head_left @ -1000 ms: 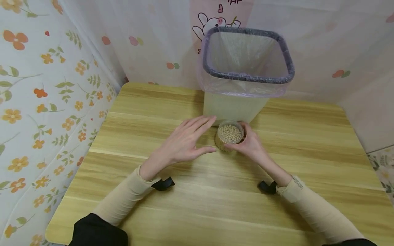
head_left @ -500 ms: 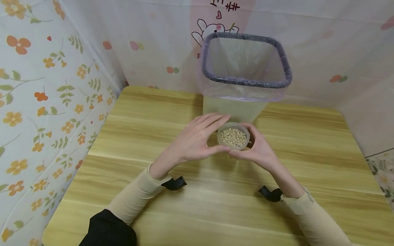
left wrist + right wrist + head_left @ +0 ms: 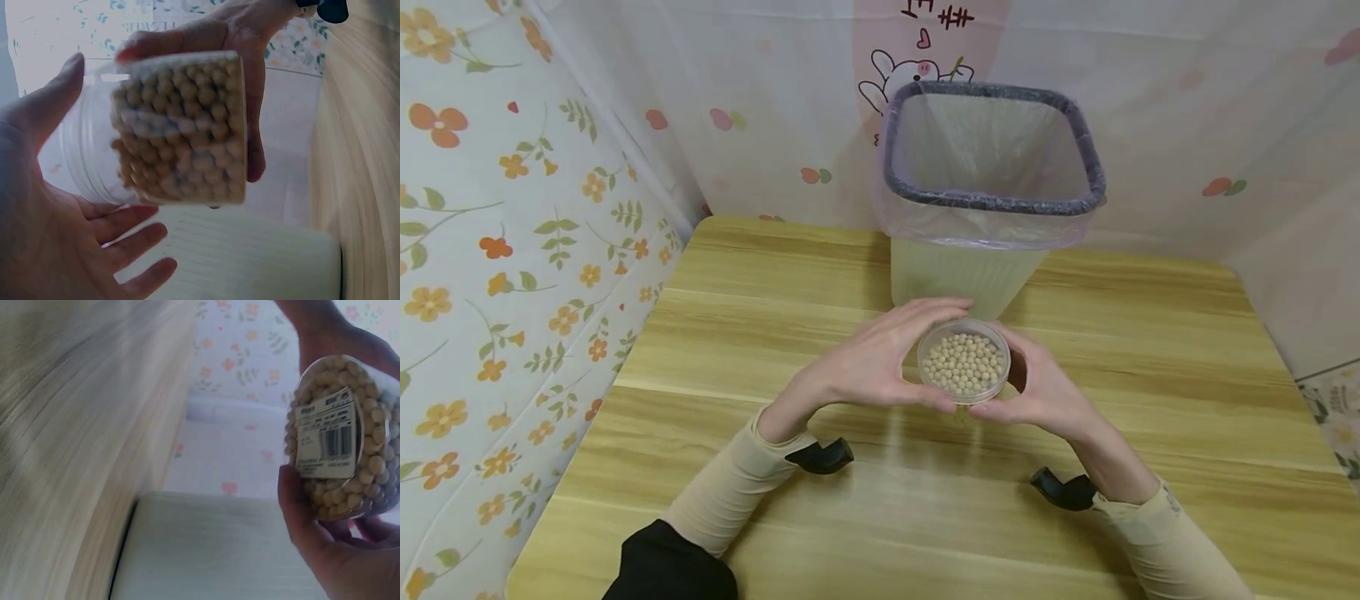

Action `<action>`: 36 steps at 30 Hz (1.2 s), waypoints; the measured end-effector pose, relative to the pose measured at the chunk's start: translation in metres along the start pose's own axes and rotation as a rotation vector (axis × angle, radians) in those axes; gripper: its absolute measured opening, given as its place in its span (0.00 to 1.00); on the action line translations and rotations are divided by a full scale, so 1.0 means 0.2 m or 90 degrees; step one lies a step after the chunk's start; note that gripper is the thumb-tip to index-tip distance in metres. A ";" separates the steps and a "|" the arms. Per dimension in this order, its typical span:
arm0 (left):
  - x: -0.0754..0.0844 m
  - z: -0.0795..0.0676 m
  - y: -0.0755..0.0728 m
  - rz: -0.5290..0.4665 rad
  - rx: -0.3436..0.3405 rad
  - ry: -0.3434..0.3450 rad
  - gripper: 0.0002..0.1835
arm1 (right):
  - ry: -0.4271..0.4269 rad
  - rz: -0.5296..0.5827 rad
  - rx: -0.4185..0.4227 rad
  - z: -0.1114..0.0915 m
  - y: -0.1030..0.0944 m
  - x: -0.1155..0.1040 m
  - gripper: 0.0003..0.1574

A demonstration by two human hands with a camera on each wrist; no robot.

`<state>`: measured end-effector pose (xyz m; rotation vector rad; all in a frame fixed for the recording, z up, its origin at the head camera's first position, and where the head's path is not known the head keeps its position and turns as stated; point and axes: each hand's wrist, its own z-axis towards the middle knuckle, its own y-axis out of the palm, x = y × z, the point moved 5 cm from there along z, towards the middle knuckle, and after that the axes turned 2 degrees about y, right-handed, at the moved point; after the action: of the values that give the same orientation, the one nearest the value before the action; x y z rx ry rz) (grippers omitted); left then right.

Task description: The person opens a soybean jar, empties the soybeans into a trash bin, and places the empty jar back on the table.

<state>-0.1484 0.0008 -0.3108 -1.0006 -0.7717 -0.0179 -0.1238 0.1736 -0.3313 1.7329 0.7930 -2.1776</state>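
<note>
A clear round jar [image 3: 964, 362] of small beige beans is held up over the table between both hands. My left hand [image 3: 880, 358] holds its upper end, thumb and fingers around the rim. In the left wrist view, the jar [image 3: 181, 131] lies across the picture, its ridged top end near my left thumb. My right hand [image 3: 1048, 387] grips the jar lower down, with fingers around the base end. The right wrist view shows the jar's bottom, with a white barcode label [image 3: 328, 437] on it.
A pale bin [image 3: 962, 275] with a dark rim and a thin purple bag liner [image 3: 985, 229] stands on the wood-grain table [image 3: 760, 333], just beyond the jar. Patterned curtains [image 3: 775, 108] hang behind and at the left. Black wrist pieces [image 3: 823, 457] sit under each wrist.
The right hand has lifted the jar off the table and brought it nearer. The left hand has come in from the left and now holds the jar's top end.
</note>
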 end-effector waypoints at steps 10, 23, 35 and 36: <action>0.07 0.00 0.02 -0.196 -0.059 0.125 0.52 | -0.063 0.089 -0.139 -0.02 0.05 -0.02 0.44; 0.08 0.02 0.04 -0.122 0.062 0.134 0.48 | 0.004 -0.082 -0.031 -0.03 0.08 0.00 0.60; 0.08 0.01 0.03 -0.101 0.077 0.093 0.48 | 0.009 -0.065 0.014 -0.03 0.09 0.00 0.60; 0.08 0.01 0.03 -0.101 0.078 0.091 0.48 | 0.011 -0.061 0.015 -0.03 0.09 0.00 0.61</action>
<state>-0.1355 0.0106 -0.3065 -0.8112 -0.7108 -0.1757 -0.1092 0.1619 -0.3379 1.7618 0.8759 -2.2447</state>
